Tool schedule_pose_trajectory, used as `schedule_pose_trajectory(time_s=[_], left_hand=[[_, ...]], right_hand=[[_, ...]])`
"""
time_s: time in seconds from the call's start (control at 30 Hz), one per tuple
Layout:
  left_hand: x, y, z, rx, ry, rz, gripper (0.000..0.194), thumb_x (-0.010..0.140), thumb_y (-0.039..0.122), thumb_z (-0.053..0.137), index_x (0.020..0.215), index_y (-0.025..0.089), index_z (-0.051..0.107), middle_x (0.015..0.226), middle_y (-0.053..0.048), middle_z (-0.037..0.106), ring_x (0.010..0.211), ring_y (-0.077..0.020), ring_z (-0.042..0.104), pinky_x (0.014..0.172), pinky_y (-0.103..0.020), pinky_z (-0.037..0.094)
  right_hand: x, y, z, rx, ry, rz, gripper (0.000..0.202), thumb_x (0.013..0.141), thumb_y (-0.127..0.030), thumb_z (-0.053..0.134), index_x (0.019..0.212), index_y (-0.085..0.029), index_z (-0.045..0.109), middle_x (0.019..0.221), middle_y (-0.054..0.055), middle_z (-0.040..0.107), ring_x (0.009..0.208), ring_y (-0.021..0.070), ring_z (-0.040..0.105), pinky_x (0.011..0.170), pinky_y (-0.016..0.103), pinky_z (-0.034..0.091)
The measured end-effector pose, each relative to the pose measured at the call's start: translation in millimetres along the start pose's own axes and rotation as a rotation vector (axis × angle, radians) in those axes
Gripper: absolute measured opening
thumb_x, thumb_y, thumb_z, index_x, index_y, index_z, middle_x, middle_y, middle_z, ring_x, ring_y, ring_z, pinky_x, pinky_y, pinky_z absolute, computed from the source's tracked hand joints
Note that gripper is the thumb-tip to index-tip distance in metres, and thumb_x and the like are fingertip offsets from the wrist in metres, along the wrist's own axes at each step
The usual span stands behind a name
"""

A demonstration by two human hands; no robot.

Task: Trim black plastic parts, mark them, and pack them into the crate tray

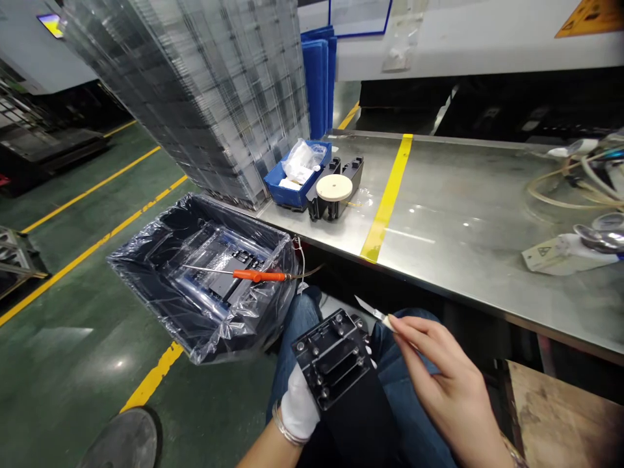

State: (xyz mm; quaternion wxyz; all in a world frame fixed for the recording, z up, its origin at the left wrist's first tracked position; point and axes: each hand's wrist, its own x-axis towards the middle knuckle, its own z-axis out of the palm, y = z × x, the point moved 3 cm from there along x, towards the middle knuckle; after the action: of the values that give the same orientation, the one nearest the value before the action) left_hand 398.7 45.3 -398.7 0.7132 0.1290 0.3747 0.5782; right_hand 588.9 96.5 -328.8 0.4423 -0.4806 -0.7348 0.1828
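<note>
My left hand (299, 404), in a white glove, grips a long black plastic housing (336, 364) over my lap. Its near end, with slots and several round posts, faces up toward me. Most of my left fingers are hidden behind the housing. Pinched between the bare fingers of my right hand (441, 370) is a small knife (373, 311) with a pale handle. Its thin blade points up and left, above and apart from the housing.
On my left, a plastic-lined bin (160, 286) holds black parts, with an orange-handled screwdriver (253, 275) across it. The metal table (439, 214) carries a blue box (287, 192), black housings (353, 172) under a cream disc (334, 187), and cables (550, 188). Stacked clear trays (219, 84) rise behind.
</note>
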Motion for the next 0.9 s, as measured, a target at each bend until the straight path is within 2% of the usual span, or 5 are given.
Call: schedule_pose_trajectory(time_s=[0.2, 0.43, 0.57, 0.73, 0.9], left_hand=[[1.3, 36.1, 18.4, 0.776, -0.114, 0.348, 0.066, 0.072, 0.025, 0.081, 0.135, 0.024, 0.062, 0.138, -0.011, 0.061, 0.132, -0.0348, 0.050, 0.123, -0.045, 0.023], [-3.1, 40.7, 20.4, 0.558, -0.106, 0.242, 0.056, 0.069, 0.029, 0.080, 0.124, 0.024, 0.070, 0.132, -0.010, 0.065, 0.131, -0.0377, 0.050, 0.122, -0.047, 0.023], [-3.8, 43.3, 25.9, 0.665, -0.243, 0.286, 0.062, 0.071, 0.028, 0.079, 0.131, 0.023, 0.065, 0.135, -0.011, 0.062, 0.132, -0.0352, 0.049, 0.121, -0.047, 0.024], [-1.6, 42.5, 31.8, 0.780, -0.381, 0.214, 0.041, 0.085, 0.028, 0.067, 0.126, 0.023, 0.068, 0.122, -0.010, 0.067, 0.114, -0.0293, 0.061, 0.107, -0.038, 0.042], [-1.4, 42.4, 32.7, 0.930, -0.494, 0.173, 0.042, 0.087, 0.034, 0.066, 0.128, 0.027, 0.065, 0.112, -0.007, 0.068, 0.102, -0.0258, 0.063, 0.096, -0.035, 0.047]], right_hand=[[-3.6, -2.9, -8.3, -0.011, -0.105, -0.052, 0.027, 0.095, -0.015, 0.056, 0.117, -0.024, 0.069, 0.101, 0.006, 0.068, 0.093, 0.0171, 0.066, 0.078, 0.028, 0.056], [-5.3, -1.6, -11.9, -0.017, -0.120, -0.038, 0.028, 0.096, -0.016, 0.056, 0.119, -0.025, 0.069, 0.102, 0.006, 0.069, 0.094, 0.0163, 0.066, 0.080, 0.027, 0.056], [-1.7, 6.0, -13.5, 0.065, -0.090, 0.113, 0.022, 0.095, -0.031, 0.059, 0.108, -0.025, 0.075, 0.094, 0.006, 0.073, 0.086, 0.0181, 0.070, 0.075, 0.028, 0.058], [-1.1, 12.0, 0.7, 0.469, -0.444, 0.582, 0.056, 0.091, -0.064, 0.052, 0.067, -0.016, 0.067, 0.051, 0.000, 0.053, 0.044, 0.0089, 0.044, 0.039, 0.020, 0.034], [-1.1, 3.3, 10.8, 0.620, -0.573, 0.616, 0.066, 0.087, -0.074, 0.051, 0.058, -0.015, 0.060, 0.047, -0.004, 0.040, 0.046, 0.0068, 0.033, 0.042, 0.020, 0.024]])
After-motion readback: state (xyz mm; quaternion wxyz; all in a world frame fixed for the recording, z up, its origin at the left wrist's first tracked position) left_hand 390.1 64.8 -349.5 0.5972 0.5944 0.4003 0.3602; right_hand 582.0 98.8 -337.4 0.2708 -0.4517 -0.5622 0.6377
